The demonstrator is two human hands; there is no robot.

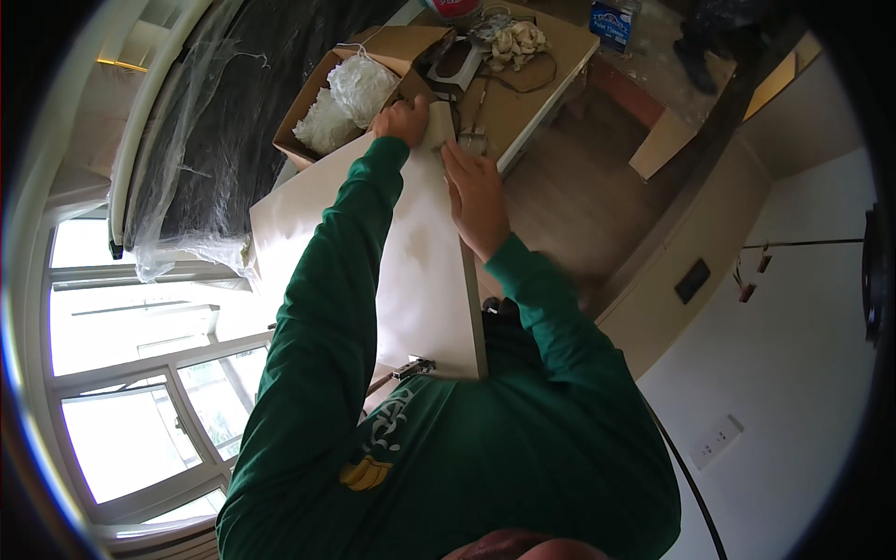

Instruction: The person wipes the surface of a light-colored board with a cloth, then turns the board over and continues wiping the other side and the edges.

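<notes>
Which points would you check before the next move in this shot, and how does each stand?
1. Left hand at the pale panel's far end: ok.
2. Right hand at the panel's right edge, fingers extended: ok.
3. Metal hinge at the panel's near end: ok; its tightness, cannot tell.
4. Room at the far end: not ok; the cardboard box and brush sit close by.
5. Support underneath: cannot tell; the panel hides it.

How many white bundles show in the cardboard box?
2: one bundle at upper right in the box, another bundle at lower left. More may be hidden underneath.
</notes>
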